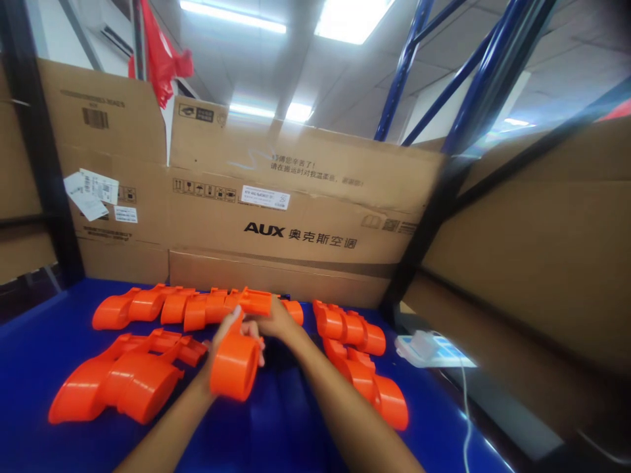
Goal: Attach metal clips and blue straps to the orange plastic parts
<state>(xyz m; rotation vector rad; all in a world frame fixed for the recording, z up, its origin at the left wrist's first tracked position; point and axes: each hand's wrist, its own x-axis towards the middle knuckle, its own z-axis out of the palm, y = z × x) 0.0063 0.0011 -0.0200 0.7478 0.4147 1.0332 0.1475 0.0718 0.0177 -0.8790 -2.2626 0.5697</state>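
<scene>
With bent fingers, our left hand [221,331] is gripping an orange ring-ended plastic part [233,368] above the blue tabletop [29,355]; our right hand [275,322] is hiding its grip. We are best keeping the ring level.

cardboard [305,213] | "AUX 奥克斯空调" | white label [265,198] | probably "KFR", rest blurred

Hands [279,318] close together — arms [340,401] outstretched

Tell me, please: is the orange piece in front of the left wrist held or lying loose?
Held: the left hand grips the orange piece, thumb against its narrow part; its round end covers the wrist.
</scene>
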